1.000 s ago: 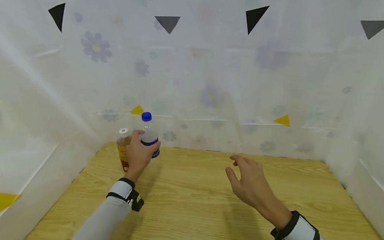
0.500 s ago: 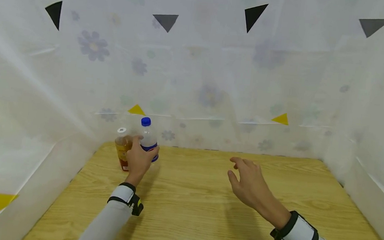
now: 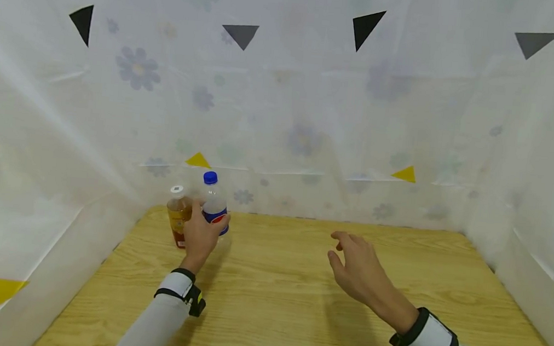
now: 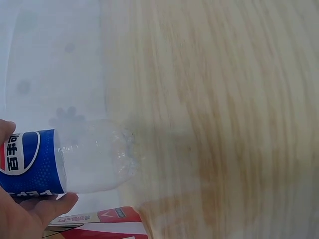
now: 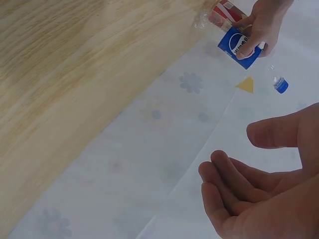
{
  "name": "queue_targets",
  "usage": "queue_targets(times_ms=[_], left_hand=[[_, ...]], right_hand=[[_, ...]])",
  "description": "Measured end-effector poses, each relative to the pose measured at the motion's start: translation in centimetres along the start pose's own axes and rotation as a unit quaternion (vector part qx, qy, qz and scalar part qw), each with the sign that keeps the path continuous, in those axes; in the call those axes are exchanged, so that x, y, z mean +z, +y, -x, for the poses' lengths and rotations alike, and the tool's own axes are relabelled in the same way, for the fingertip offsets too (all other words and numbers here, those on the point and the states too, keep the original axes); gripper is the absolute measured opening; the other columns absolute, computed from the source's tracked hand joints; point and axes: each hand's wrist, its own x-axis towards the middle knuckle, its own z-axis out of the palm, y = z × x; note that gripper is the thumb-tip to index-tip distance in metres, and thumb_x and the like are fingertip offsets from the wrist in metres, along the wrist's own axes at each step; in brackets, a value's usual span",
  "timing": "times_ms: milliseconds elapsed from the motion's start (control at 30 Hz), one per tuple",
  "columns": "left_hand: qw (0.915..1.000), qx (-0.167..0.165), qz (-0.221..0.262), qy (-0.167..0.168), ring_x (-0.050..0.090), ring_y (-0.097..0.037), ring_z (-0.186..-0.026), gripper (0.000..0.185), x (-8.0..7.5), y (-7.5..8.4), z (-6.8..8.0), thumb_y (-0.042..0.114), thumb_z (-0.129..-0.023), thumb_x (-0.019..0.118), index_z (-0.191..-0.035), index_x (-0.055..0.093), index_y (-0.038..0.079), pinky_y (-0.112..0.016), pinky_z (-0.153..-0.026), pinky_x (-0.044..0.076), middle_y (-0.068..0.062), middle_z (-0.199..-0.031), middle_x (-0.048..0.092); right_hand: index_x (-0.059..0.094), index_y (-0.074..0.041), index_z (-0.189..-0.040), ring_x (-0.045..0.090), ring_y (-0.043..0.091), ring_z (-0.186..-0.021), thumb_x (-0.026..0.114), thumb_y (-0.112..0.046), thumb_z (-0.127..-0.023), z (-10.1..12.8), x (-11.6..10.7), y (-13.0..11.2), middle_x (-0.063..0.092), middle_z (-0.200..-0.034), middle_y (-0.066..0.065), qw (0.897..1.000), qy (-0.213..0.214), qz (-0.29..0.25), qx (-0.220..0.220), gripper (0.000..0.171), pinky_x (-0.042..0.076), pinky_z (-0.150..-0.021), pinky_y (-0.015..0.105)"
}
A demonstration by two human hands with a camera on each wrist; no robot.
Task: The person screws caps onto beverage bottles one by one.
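Observation:
With fingers and thumb round its blue label, my left hand (image 3: 201,232) grips a clear plastic bottle (image 3: 214,203) that has a blue cap. In the left wrist view the clear lower part of this bottle (image 4: 92,157) shows beyond the label, right at the wooden surface. Just to its left stands a bottle of amber drink (image 3: 176,213) with a white cap, partly covered by that hand. My right hand (image 3: 360,268) hovers over the table with nothing in it. Its fingers (image 5: 234,184) are loosely bent and the thumb stands apart from them.
Both bottles are near the far left corner of a wood-grain table (image 3: 271,293). A white flowered sheet (image 3: 283,96) with black, grey and yellow triangles closes off the back and sides.
The clear bottle in my left hand has come down a little toward the table, and more of its label shows. My right hand has hardly moved.

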Motion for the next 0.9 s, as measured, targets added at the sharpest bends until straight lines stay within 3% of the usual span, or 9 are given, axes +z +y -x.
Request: queue_targets(times_ms=[300, 533, 767, 900], left_hand=[[0.9999, 0.002, 0.01, -0.012, 0.061, -0.045, -0.123, 0.074, -0.2, -0.1, 0.1, 0.038, -0.084, 0.083, -0.139, 0.044, 0.007, -0.06, -0.102, 0.049, -0.025, -0.134, 0.062], [0.9992, 0.033, 0.022, 0.001, 0.066, -0.043, -0.115, 0.084, -0.7, 0.1, -0.3, 0.043, -0.083, 0.083, -0.145, 0.039, 0.008, -0.058, -0.095, 0.053, -0.027, -0.128, 0.065], [0.9983, 0.041, 0.041, 0.001, 0.06, -0.043, -0.125, 0.096, -1.4, 1.1, -0.9, 0.044, -0.084, 0.082, -0.158, 0.027, 0.016, -0.06, -0.098, 0.051, -0.023, -0.148, 0.053], [0.9978, 0.058, 0.03, 0.008, 0.062, -0.043, -0.121, 0.098, -2.2, 1.8, -1.2, 0.046, -0.083, 0.082, -0.159, 0.026, 0.018, -0.06, -0.096, 0.052, -0.022, -0.149, 0.052]], right_hand=[[0.062, 0.002, -0.128, 0.065, 0.034, -0.095, 0.063, -0.011, -0.098, 0.2, 0.5, 0.3, 0.069, -0.1, 0.012, 1.0, -0.003, -0.001, 0.001, 0.032, 0.047, -0.093, 0.061], [0.062, 0.003, -0.128, 0.065, 0.034, -0.094, 0.063, -0.01, -0.098, 0.3, 0.5, 0.3, 0.069, -0.1, 0.013, 1.0, -0.002, 0.001, -0.004, 0.032, 0.049, -0.09, 0.059], [0.062, 0.002, -0.129, 0.065, 0.033, -0.094, 0.062, -0.011, -0.098, 0.4, 0.6, 0.4, 0.069, -0.102, 0.013, 1.0, -0.011, 0.004, 0.002, 0.033, 0.049, -0.091, 0.059], [0.061, 0.002, -0.129, 0.065, 0.034, -0.096, 0.062, -0.011, -0.099, 0.4, 0.6, 0.4, 0.069, -0.104, 0.013, 1.0, -0.015, 0.0, 0.006, 0.033, 0.05, -0.09, 0.058]])
